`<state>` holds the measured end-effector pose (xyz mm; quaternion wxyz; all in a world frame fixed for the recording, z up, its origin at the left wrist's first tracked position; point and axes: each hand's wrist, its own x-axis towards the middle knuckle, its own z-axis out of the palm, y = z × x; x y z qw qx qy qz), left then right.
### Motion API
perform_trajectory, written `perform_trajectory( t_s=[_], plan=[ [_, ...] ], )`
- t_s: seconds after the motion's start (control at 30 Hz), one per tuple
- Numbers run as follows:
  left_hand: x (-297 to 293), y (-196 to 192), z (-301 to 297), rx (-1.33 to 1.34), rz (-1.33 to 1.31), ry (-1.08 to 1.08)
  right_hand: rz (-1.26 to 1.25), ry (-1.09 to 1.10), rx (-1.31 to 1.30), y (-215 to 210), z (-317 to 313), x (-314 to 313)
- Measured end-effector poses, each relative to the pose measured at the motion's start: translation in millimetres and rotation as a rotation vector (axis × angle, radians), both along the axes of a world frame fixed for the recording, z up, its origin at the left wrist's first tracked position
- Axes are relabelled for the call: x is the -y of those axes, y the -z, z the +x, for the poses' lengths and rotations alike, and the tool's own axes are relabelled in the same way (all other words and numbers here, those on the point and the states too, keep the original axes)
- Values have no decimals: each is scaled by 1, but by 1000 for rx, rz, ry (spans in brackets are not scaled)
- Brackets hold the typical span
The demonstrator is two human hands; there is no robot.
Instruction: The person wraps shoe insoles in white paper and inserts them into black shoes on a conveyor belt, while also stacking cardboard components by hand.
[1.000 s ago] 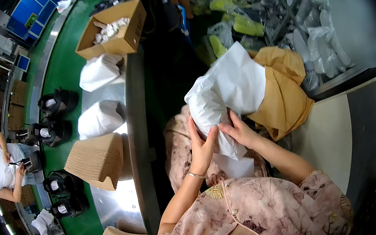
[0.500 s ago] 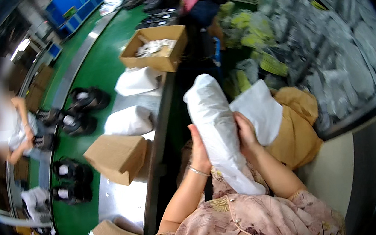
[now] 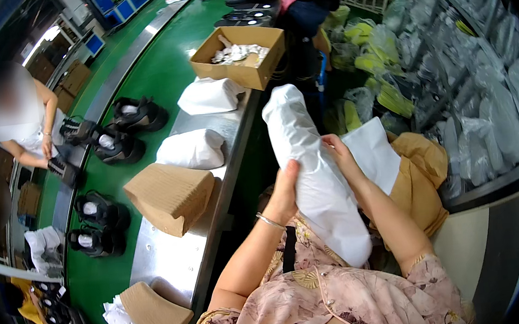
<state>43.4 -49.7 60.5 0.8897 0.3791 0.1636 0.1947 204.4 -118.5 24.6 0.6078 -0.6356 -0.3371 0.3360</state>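
Observation:
In front of my chest I hold a long white paper-wrapped bundle (image 3: 315, 168), tilted with its top end away from me. My left hand (image 3: 283, 192) grips its left side, thumb up along the paper. My right hand (image 3: 342, 159) closes on its right side, fingers on the upper edge. What lies inside the paper is hidden. Just beyond my right hand are a white paper sheet (image 3: 375, 152) and crumpled brown paper (image 3: 426, 172). Two similar white paper bundles, a farther one (image 3: 208, 96) and a nearer one (image 3: 190, 149), lie on the metal ledge (image 3: 161, 253) to my left.
Folded brown cardboard (image 3: 170, 194) and a curved cardboard piece (image 3: 156, 311) sit along the ledge. An open carton (image 3: 241, 55) stands farther off. Black shoes (image 3: 120, 143) rest on the green conveyor (image 3: 161, 58). Grey plastic-bagged items (image 3: 470, 99) fill a rack at right. Two co-workers handle shoes.
My right hand has shifted up the bundle's side, and the bundle leans more, its lower end farther right. The surroundings have moved slightly rightward in view.

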Motion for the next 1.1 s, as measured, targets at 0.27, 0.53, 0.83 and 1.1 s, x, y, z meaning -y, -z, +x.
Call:
perform_trajectory(
  t_s=[0.27, 0.53, 0.83, 1.1],
  plan=[
    [-14, -23, 22, -50, -15, -267, -32, -425, -217, -69, -18, 48],
    [-8, -18, 37, -47, -122, -437, -69, 240, 411, -62, -49, 30],
    [-9, -10, 47, 153, -259, -546, 388, 573, 1037, -48, -85, 10],
    [-12, -6, 45, 255, -306, -522, 195, 501, 28, -46, -87, 5]
  ],
)
